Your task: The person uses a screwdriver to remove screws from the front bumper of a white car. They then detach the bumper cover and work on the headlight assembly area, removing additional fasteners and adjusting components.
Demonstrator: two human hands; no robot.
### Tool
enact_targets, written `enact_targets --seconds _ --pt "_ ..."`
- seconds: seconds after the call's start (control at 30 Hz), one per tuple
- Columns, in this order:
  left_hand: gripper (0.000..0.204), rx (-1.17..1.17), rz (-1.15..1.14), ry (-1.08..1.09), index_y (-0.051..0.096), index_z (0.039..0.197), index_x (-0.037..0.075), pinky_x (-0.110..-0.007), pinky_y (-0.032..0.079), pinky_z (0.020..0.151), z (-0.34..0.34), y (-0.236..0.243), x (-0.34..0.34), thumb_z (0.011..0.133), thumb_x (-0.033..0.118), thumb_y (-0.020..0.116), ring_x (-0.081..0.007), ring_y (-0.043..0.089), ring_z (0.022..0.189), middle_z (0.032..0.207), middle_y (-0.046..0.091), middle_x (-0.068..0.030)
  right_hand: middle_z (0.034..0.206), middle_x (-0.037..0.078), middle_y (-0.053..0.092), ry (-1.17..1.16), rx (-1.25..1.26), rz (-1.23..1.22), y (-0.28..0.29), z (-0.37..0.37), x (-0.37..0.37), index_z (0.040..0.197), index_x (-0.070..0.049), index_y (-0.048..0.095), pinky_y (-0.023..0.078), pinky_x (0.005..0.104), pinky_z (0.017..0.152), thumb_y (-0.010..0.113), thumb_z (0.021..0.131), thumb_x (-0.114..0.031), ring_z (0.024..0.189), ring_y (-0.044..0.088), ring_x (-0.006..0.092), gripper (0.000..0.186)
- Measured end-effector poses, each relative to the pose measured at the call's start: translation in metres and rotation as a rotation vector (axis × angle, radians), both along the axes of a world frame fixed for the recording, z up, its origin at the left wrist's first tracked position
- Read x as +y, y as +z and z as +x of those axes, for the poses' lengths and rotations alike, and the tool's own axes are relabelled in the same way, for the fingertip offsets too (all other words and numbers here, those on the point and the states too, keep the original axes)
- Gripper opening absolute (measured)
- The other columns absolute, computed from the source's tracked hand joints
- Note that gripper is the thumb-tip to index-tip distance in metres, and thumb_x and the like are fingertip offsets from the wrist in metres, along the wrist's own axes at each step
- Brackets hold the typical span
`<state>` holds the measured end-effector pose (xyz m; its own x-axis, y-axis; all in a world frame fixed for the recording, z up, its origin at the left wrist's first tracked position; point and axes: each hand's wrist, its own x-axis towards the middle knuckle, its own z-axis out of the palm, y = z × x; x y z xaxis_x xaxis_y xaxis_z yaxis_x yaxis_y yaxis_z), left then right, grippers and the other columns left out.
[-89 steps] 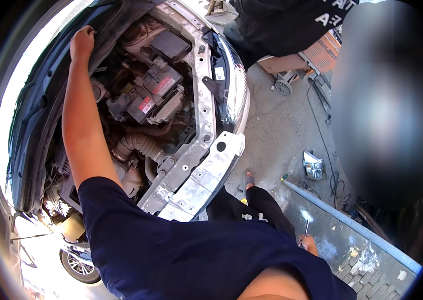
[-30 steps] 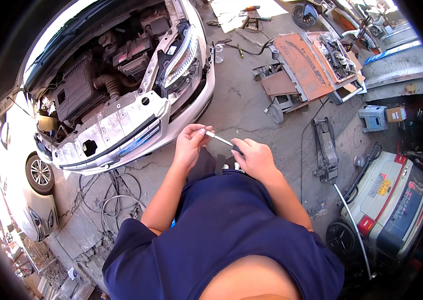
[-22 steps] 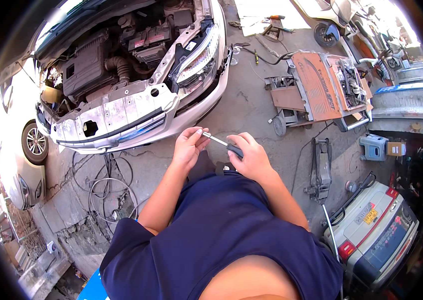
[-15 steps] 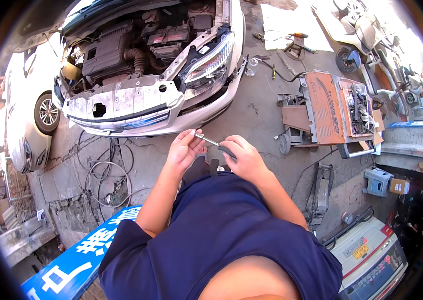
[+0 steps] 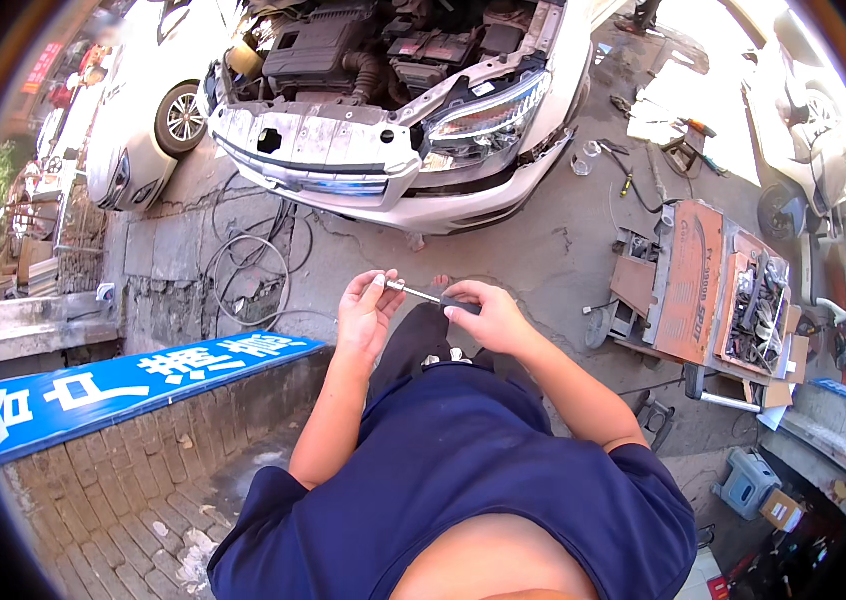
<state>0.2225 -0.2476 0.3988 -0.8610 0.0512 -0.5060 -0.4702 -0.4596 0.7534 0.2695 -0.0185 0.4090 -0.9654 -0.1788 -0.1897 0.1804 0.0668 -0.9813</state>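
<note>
A hand driver (image 5: 423, 294) with a dark handle and a thin metal shaft lies nearly level between my hands, in front of my body. My right hand (image 5: 491, 318) is closed round its handle. At the shaft's other end, the thumb and fingers of my left hand (image 5: 367, 312) pinch a short silver, socket-like metal piece (image 5: 395, 285). Whether that piece is seated on the shaft is too small to tell. Ahead stands a white car (image 5: 328, 180) with its engine bay uncovered and its front bumper cover off. Its headlight (image 5: 488, 118) is exposed.
An orange wheeled machine (image 5: 688, 285) carrying a tray of tools (image 5: 758, 310) stands at right. Hoses and cables (image 5: 253, 265) coil on the ground at left, beyond a blue sign (image 5: 163, 378) on a low brick wall. A blue stool (image 5: 746, 483) sits at lower right.
My view has turned, so the car appears shifted right and up and more of the blue sign and brick wall shows. Both hands keep their hold on the driver.
</note>
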Motion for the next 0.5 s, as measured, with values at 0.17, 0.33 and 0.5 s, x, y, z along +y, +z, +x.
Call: enact_targets --seconds 0.17,0.33,0.5 --pt "0.014 0.055 0.085 0.107 0.060 0.111 0.007 -0.042 0.058 0.088 0.029 0.009 -0.018 0.098 0.008 0.059 -0.0269 0.068 0.101 0.115 0.068 -0.0130 0.085 0.010 0.060 0.019 -0.876 -0.927 -0.002 0.000 -0.010 0.111 0.000 0.057 0.034 0.0202 0.042 0.051 0.097 -0.021 0.052 0.042 0.0074 0.026" --pt "0.020 0.120 0.449 0.069 0.060 0.119 0.009 -0.047 0.052 0.098 0.029 0.022 -0.020 0.101 0.013 0.054 -0.0292 0.062 0.114 0.122 0.064 -0.0099 0.092 0.011 0.059 -0.002 -0.806 -1.043 0.011 0.014 -0.025 0.111 -0.002 0.054 0.034 0.0209 0.044 0.048 0.098 -0.028 0.054 0.043 0.0080 0.030" --pt "0.022 0.144 0.748 0.016 0.056 0.121 0.012 -0.049 0.048 0.097 0.029 0.043 -0.034 0.105 0.022 0.045 -0.0279 0.059 0.104 0.110 0.061 -0.0094 0.095 0.011 0.058 0.009 -0.800 -0.982 0.032 0.010 -0.072 0.109 -0.004 0.054 0.036 0.0238 0.046 0.048 0.098 -0.031 0.059 0.046 0.0108 0.029"
